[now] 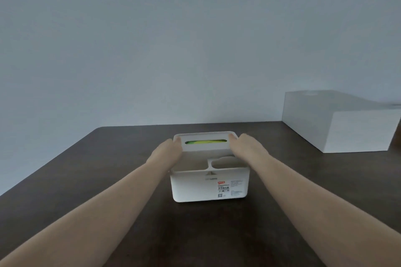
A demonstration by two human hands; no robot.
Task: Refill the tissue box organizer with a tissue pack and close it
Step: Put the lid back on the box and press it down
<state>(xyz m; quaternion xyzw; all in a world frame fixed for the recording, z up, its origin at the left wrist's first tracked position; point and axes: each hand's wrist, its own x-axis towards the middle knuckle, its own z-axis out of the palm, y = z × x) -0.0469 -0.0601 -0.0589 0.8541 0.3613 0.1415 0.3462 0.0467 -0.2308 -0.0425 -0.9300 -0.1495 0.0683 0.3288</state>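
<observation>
My white tissue box organizer (pixel 209 184) sits in the middle of the dark brown bench (pixel 91 180), right in front of me. Its flat white lid (pixel 205 141) lies on the far half of the box. The lid has a long thin slot, and through that slot I can see something bright green and yellow. That is the tissue pack (pixel 205 142), down inside the box under the lid.

My left hand (pixel 167 150) is on the left end of the lid, with my thumb on top of it. My right hand (pixel 244 146) is on the right end, with its thumb on top too. Both hands have a grip on the lid, one at each end.

The near half of the box has open cups with nothing over them. A label with small writing is stuck on the front wall.

A big white box (pixel 342 123) stands far off to the right on the bench, by the pale wall (pixel 173 39).
</observation>
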